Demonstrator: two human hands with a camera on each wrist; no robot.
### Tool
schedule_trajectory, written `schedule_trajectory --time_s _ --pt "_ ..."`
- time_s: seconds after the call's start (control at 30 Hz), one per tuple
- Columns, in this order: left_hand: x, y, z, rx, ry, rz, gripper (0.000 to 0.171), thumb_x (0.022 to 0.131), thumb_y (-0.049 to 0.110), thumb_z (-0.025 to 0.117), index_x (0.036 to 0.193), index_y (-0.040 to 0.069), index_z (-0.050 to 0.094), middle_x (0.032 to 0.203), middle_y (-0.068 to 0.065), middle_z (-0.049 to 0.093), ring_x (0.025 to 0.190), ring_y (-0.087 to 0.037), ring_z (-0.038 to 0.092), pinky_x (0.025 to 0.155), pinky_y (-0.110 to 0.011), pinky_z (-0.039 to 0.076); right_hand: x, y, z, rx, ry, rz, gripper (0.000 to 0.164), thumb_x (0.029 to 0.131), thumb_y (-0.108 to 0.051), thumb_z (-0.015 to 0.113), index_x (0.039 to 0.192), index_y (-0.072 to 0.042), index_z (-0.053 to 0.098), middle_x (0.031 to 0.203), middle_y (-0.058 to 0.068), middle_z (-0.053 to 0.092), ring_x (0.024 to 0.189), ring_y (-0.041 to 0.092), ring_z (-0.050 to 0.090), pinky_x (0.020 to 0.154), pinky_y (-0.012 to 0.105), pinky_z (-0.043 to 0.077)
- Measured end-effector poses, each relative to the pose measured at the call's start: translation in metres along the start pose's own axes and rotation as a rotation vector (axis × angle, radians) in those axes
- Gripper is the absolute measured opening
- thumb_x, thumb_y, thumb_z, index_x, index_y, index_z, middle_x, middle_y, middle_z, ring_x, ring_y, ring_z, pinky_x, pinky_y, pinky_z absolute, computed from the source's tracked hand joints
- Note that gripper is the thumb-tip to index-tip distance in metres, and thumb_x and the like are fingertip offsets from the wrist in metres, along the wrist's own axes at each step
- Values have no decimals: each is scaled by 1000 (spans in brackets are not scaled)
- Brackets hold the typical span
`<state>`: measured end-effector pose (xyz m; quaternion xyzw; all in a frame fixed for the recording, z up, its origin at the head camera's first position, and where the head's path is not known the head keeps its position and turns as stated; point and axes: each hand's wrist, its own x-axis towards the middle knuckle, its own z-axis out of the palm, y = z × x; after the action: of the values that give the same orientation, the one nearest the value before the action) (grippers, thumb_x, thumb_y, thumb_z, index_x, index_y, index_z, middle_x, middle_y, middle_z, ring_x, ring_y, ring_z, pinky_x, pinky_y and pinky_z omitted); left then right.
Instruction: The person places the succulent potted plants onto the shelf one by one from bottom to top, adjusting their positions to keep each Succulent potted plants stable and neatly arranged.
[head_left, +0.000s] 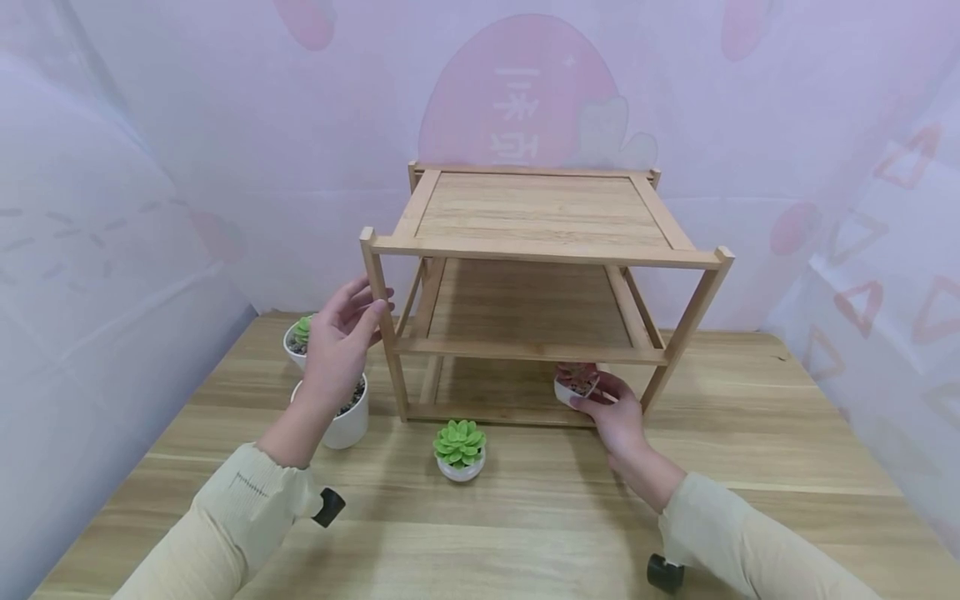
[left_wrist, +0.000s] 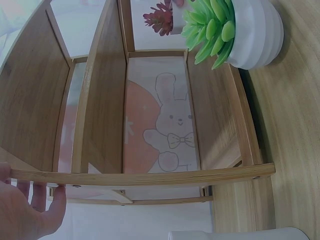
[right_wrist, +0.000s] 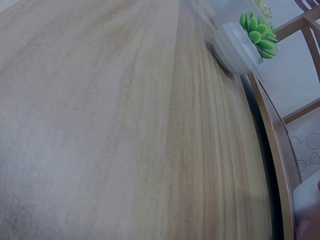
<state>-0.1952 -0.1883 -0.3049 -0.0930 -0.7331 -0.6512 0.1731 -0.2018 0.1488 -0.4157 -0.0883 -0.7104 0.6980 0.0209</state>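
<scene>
A two-tiered wooden rack with a low bottom board (head_left: pixel 540 212) stands on the table. My left hand (head_left: pixel 335 354) grips its front left post, thumb in front and fingers behind; the left wrist view shows this hand (left_wrist: pixel 30 207) at the post's upper part. With my right hand (head_left: pixel 619 419) I hold a small white pot with a red succulent (head_left: pixel 576 382) by its side, over the right part of the bottom board. In the left wrist view the red succulent (left_wrist: pixel 160 19) appears beyond the rack's side. Only a sliver of the white pot (right_wrist: pixel 306 197) shows in the right wrist view.
A bright green succulent in a white ribbed pot (head_left: pixel 461 452) stands just before the rack's front edge. Left of the rack are a taller white pot (head_left: pixel 349 423), partly behind my left forearm, and another green succulent (head_left: pixel 301 332). A printed cloth (head_left: pixel 322 158) hangs behind.
</scene>
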Motion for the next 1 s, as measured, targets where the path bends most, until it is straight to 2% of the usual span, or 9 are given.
schedule_trajectory --time_s 0.33,0.6,0.8,1.0 --pt "0 0 0 -2 -1 2 43 108 11 52 151 3 46 137 -18 59 118 -22 61 100 -47 53 1 -1 -1 -19 -4 -12 60 95 7 64 148 11 37 147 28 44 130 38 48 80 7 47" --pt "0 -1 0 7 -1 0 44 108 12 52 151 4 46 137 -18 59 116 -18 61 101 -48 53 1 2 -2 -2 -14 -27 63 95 9 62 150 12 33 150 29 39 131 40 46 80 7 47" --pt "0 -1 0 5 -2 7 44 108 12 52 151 3 46 137 -18 59 117 -21 61 100 -47 53 1 3 -3 3 -12 -25 64 95 9 63 151 11 32 151 29 38 132 41 45 79 7 47" --pt "0 -1 0 8 -3 10 44 109 12 51 151 3 46 136 -18 59 118 -22 61 100 -47 53 1 3 -5 3 -44 -15 70 95 7 63 155 10 27 153 29 36 135 41 43 81 8 47"
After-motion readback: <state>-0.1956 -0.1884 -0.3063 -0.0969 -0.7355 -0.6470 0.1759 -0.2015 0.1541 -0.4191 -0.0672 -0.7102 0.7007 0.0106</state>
